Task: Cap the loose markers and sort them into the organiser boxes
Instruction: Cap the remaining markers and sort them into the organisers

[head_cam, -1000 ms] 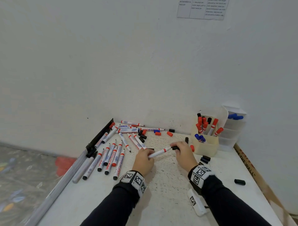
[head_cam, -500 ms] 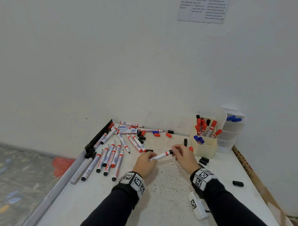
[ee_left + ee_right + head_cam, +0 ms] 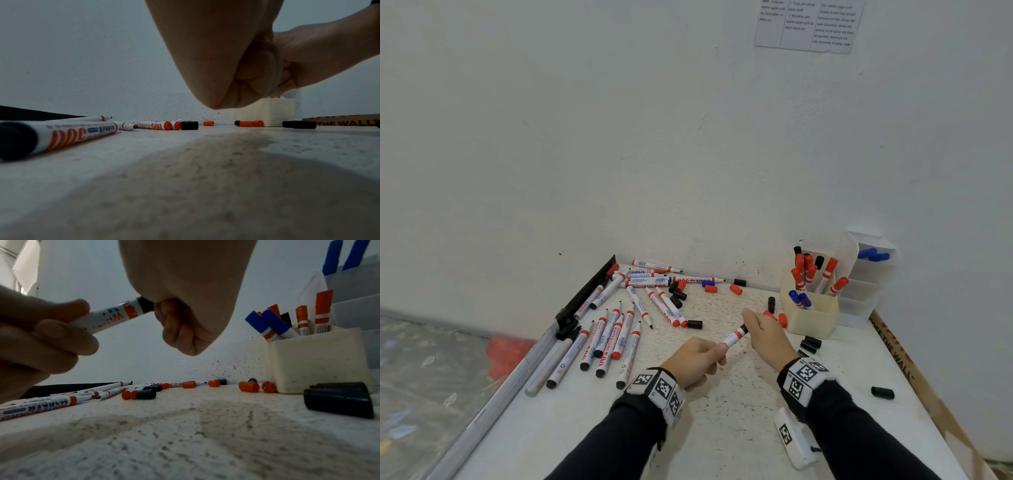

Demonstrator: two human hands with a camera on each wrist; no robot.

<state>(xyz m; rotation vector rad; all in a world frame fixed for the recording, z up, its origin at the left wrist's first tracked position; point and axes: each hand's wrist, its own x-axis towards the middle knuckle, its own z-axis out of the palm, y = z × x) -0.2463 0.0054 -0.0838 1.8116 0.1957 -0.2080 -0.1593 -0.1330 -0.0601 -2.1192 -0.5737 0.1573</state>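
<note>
Left of centre, many uncapped markers [image 3: 616,334] lie loose on the table [image 3: 722,428], with stray caps [image 3: 736,290] among them: most of the work remains. Centre: left hand [image 3: 697,361] is clenched round a marker [image 3: 732,337] barrel, held clear of the table. Right hand [image 3: 767,334] pinches a black cap [image 3: 146,305] onto its tip; seating cannot be confirmed. Right: box [image 3: 813,317] already holds several capped red, black and blue markers.

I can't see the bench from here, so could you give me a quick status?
Left hand grips whiteboard marker. Right hand holds black cap on its tip. Nothing in the way.
</note>
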